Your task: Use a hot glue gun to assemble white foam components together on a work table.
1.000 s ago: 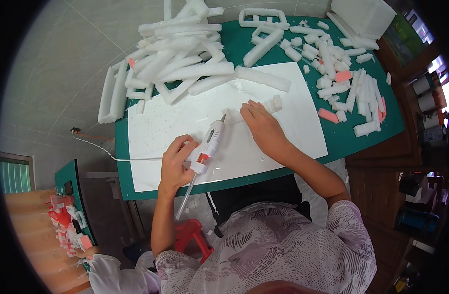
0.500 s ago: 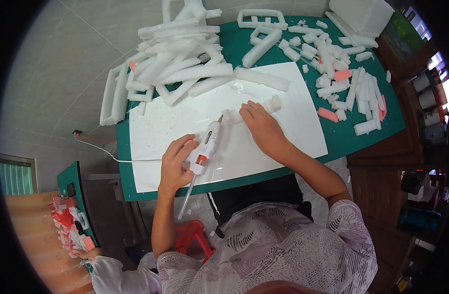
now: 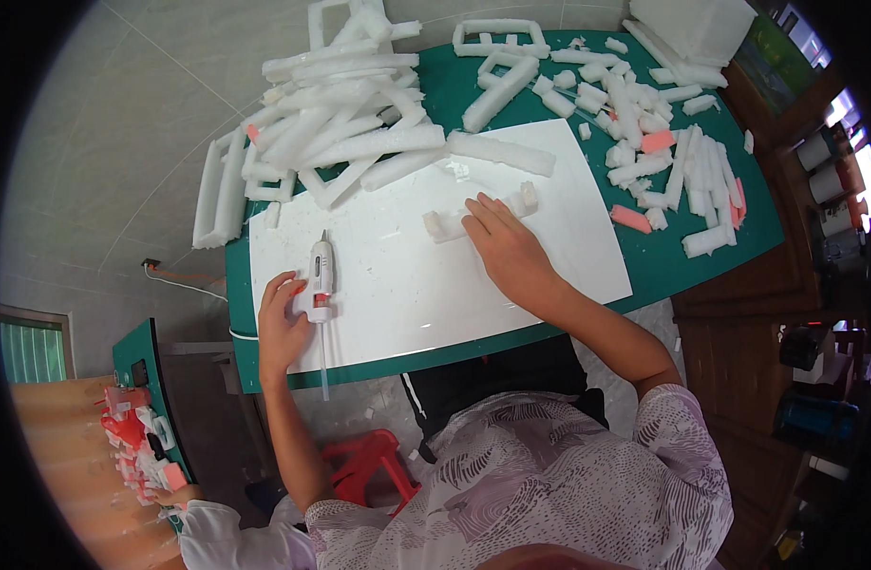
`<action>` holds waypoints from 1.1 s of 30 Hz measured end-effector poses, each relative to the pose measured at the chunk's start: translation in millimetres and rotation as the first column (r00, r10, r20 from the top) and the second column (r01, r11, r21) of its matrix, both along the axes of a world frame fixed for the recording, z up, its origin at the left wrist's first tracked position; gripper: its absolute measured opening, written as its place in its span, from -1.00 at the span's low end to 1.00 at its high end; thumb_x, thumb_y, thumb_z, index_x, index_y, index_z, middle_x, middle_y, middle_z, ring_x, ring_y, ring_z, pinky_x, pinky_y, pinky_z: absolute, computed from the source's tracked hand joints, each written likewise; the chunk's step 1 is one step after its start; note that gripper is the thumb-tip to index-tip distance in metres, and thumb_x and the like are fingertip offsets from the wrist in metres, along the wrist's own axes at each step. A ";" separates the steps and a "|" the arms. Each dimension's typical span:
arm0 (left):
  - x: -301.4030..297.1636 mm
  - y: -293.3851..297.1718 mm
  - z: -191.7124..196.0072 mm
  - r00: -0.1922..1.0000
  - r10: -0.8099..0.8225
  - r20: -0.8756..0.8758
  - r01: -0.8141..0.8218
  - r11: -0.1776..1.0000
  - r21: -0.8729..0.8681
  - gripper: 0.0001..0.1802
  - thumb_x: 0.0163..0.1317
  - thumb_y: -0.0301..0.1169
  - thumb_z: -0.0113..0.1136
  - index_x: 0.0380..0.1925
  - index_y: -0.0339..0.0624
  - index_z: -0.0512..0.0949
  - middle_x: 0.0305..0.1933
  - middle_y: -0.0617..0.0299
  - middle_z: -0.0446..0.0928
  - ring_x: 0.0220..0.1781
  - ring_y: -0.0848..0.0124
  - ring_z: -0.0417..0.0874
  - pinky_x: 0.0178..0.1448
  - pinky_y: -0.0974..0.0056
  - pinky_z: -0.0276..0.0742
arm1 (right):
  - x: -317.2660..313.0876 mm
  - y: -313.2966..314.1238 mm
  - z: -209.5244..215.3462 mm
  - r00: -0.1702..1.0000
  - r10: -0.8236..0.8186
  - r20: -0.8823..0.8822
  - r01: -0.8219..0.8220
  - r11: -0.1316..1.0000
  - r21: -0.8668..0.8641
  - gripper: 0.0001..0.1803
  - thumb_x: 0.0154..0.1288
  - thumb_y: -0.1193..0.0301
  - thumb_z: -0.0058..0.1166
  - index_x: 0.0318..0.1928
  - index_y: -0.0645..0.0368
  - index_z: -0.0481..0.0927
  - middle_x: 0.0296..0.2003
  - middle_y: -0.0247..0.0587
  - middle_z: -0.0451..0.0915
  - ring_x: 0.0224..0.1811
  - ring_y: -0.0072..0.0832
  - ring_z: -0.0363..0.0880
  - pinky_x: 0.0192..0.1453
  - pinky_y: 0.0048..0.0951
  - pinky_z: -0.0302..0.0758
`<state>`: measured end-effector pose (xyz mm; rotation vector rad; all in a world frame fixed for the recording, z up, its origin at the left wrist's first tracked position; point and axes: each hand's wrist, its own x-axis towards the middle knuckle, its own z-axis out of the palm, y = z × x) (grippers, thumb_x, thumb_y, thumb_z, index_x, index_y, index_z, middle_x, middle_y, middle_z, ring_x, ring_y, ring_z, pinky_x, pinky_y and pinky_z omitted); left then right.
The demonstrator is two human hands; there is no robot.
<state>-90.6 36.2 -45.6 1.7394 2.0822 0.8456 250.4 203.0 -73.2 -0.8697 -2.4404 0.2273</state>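
Observation:
My left hand (image 3: 285, 321) is closed round the handle of a white glue gun (image 3: 321, 271), over the left part of a white board (image 3: 388, 313). The gun's nozzle points away from me, and a clear glue stick (image 3: 324, 366) sticks out of its back end past the board's near edge. Near the board's middle, my right hand (image 3: 511, 249) grips a white foam strip (image 3: 452, 228) from above, fingers together. The strip has a small upright foam block (image 3: 528, 194) at its right end and another at its left. The fingers cover the strip's middle.
A heap of foam bars and frames (image 3: 345, 104) stands at the back left. Loose foam pieces, some pink (image 3: 630, 218), lie on the green table (image 3: 730, 209) at the right. A red stool (image 3: 364, 465) stands below. At lower left is another person's white sleeve (image 3: 222, 537).
My left hand has carried the glue gun left, away from the foam strip's left end, and turned it more upright in the picture. My right hand stays on the strip.

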 end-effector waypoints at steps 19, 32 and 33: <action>136.2 50.6 0.7 0.979 -0.186 0.082 0.168 0.967 0.191 -0.34 0.15 -0.43 0.37 0.28 -0.20 0.40 0.32 -0.05 0.43 0.35 -0.01 0.41 0.43 0.08 0.31 | 76.7 11.7 82.7 0.966 0.159 -0.206 -0.213 0.937 -0.276 -0.78 0.32 0.48 0.16 -0.05 0.24 0.64 -0.09 -0.10 0.70 -0.05 -0.26 0.69 0.10 -0.37 0.56; 142.4 98.9 -16.1 0.944 -0.329 -0.024 0.328 0.930 0.166 -0.53 0.11 -0.38 0.38 0.06 -0.22 0.59 0.14 0.04 0.56 0.16 0.08 0.53 0.32 0.10 0.40 | 102.7 96.6 52.9 0.971 -0.145 -0.188 0.056 0.909 -0.413 -0.75 0.37 0.43 0.12 0.02 0.19 0.62 -0.01 -0.21 0.66 0.01 -0.44 0.61 0.14 -0.45 0.49; 144.1 101.6 -15.7 0.942 -0.335 -0.026 0.335 0.927 0.167 -0.53 0.11 -0.38 0.38 0.06 -0.22 0.59 0.14 0.04 0.56 0.16 0.08 0.53 0.32 0.10 0.40 | 100.2 103.5 51.2 0.983 -0.105 -0.152 0.049 0.942 -0.333 -0.73 0.37 0.43 0.13 0.05 0.17 0.60 0.06 -0.15 0.63 0.12 -0.38 0.57 0.25 -0.37 0.42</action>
